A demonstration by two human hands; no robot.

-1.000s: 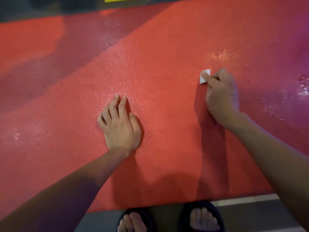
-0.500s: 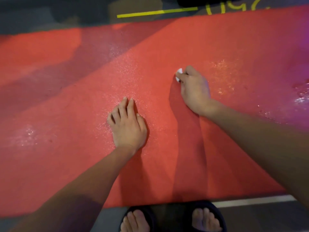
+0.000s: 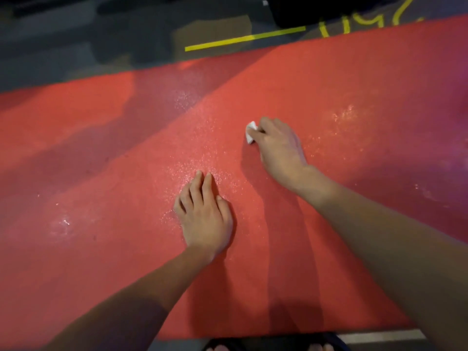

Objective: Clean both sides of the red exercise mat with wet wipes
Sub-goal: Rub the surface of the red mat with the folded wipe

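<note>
One red exercise mat [image 3: 291,262] lies flat on the floor [image 3: 76,46] and fills most of what I see, its far edge running from nine o'clock up toward two o'clock. Its face glistens with fine wet speckles, thickest between my hands and again out at two o'clock. My right hand [image 3: 279,145] sits just past the middle, toward one o'clock, fingers curled down over a small folded white wet wipe [image 3: 250,131] and pressing it onto the mat; only a corner of the wipe pokes out at the hand's eleven o'clock side. My left hand [image 3: 206,217] lies at the centre, palm down, fingers straight and close together, resting flat on the mat and holding nothing. The two hands are near each other but apart. Beyond the mat, at twelve o'clock, the dark floor carries a yellow line [image 3: 243,39] and yellow markings [image 3: 354,24]. At six o'clock my toes [image 3: 317,347] in dark sandals [image 3: 336,340] show just off the mat's near edge.
</note>
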